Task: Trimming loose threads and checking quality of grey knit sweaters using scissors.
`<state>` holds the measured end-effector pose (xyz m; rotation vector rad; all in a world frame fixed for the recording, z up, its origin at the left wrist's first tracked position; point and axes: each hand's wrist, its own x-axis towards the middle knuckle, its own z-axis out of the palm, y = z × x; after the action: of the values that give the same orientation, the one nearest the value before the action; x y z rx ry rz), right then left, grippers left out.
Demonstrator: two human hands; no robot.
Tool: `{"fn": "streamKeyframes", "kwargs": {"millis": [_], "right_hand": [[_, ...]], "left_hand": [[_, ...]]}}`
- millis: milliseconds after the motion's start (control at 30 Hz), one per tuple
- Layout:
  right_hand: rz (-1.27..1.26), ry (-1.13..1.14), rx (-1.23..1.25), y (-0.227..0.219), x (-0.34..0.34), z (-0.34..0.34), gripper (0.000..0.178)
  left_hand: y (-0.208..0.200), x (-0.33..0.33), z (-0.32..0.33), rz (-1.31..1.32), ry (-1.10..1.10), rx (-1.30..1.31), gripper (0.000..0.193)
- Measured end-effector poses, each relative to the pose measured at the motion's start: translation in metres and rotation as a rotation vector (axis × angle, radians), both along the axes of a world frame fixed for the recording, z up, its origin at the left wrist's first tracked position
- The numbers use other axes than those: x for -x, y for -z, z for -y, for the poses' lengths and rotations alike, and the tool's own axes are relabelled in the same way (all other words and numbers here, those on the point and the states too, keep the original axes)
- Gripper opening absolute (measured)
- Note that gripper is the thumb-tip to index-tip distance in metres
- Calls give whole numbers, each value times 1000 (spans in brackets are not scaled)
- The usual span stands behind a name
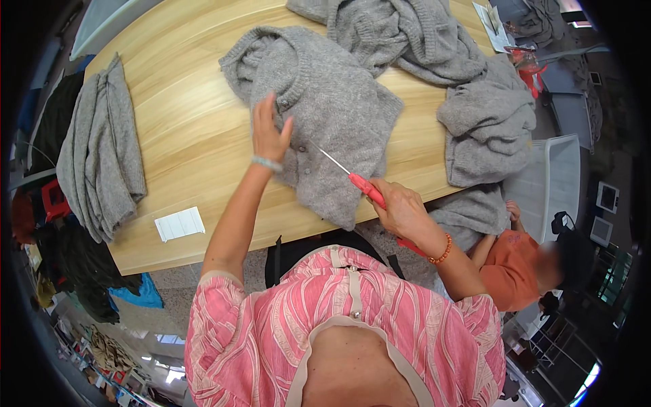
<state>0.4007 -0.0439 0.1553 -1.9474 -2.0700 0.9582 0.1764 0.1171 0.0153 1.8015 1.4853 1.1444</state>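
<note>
Head view: left hand (271,139), fingers spread, over a grey knit garment (339,102); right hand (405,211) grips a red-handled tool (367,189), shaft slanting toward the left hand.

I have the cardigan (342,102) mid-table on my feed, the left hand (271,139) at its front, the tool (366,188) in the right hand (403,210) reaching over it. To my left, a draped garment (105,152) overhangs the table (180,129); a paper slip (180,224) lies by the near edge. A knit heap (434,44) sits behind right, a folded garment (488,132) before it, a tub (553,173) beyond.
</note>
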Motion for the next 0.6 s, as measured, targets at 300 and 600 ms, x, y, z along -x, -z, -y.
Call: {"fn": "streamKeyframes", "kwargs": {"millis": [300, 600], "right_hand": [[163, -40, 133, -12, 15, -25, 19], [76, -31, 136, -16, 4, -34, 22]], "left_hand": [[65, -1, -31, 23, 127, 179, 20], [87, -7, 6, 770, 102, 605, 8]]}}
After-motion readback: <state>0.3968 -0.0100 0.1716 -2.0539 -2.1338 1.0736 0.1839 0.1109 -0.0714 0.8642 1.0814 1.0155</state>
